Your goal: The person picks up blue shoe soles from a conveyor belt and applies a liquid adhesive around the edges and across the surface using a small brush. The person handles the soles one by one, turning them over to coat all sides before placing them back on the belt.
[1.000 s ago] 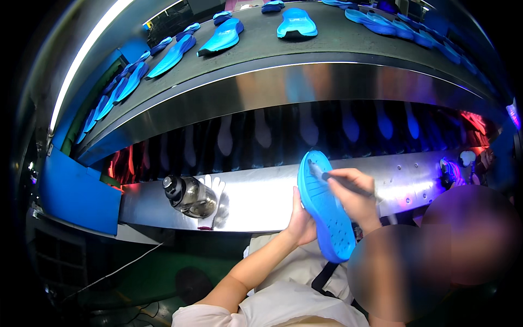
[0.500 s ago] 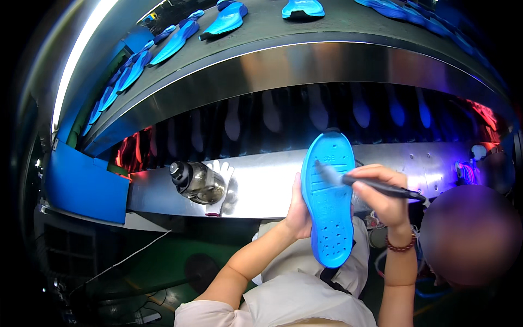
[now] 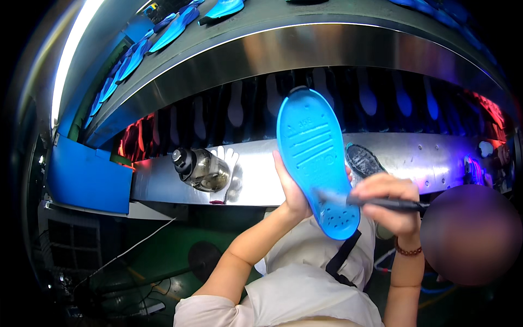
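My left hand (image 3: 293,192) grips the side of a bright blue shoe sole (image 3: 311,144), holding it up and tilted over the bench edge and my lap. The sole's face has raised bars, and small holes dot its near end. Wrapped round the black handle of a brush (image 3: 357,201), my right hand (image 3: 389,196) is closed. The brush's bristles, smeared by motion, are at the lower part of the sole, just above the holes. Behind my right hand, a dark oval dish-like thing (image 3: 364,158) with a grey speckled surface lies on the bench.
On the metal bench (image 3: 256,174), a dark-lidded bottle (image 3: 204,170) stands beside a white glove (image 3: 227,158). Beyond runs a dark conveyor belt (image 3: 261,12) carrying blue soles (image 3: 177,28). A blue panel (image 3: 87,174) is at left; a blurred round shape (image 3: 471,234) covers the right.
The brush has moved down the sole from its upper bars toward the holes. My left hand has raised the sole and tilted its top leftward. The dark oval thing has come into sight.
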Tool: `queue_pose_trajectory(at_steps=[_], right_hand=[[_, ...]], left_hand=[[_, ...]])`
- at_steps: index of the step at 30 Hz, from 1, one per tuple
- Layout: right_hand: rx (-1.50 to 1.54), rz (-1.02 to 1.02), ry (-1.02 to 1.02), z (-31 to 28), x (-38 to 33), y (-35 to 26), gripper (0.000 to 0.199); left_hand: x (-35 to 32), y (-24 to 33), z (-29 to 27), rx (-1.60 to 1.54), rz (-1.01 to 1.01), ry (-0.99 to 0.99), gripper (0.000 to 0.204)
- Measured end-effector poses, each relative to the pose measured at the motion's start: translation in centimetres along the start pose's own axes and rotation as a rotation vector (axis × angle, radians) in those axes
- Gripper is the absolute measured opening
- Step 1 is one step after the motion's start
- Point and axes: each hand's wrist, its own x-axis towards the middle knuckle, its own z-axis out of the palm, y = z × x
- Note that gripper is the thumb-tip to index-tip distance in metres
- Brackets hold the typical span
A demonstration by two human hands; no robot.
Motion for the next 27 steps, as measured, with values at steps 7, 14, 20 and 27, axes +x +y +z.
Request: queue_pose_trajectory(at_steps=[7,14,20,27], right_hand=[[-0.038,-0.116,-0.122,0.4,-1.4,0.1,0.022],[-0.036,-0.075,-0.072,0.9,-2.3,0.4,0.023],[-0.071,-0.05,-0.07,1.2,-2.3,0.8,0.024],[0.494,0.095,0.206,1.9,-3.1,2.9,0.021]], left_hand=[[0.4,1.6,-0.1,-0.032,0.122,0.085,0.102],[0.6,2.4,-0.4,-0.051,0.141,0.024,0.096],[0.7,3.0,0.3,-0.061,0.131,0.003,0.097],[-0.6,2.1,1.4,-0.014,0.066,0.036,0.1]])
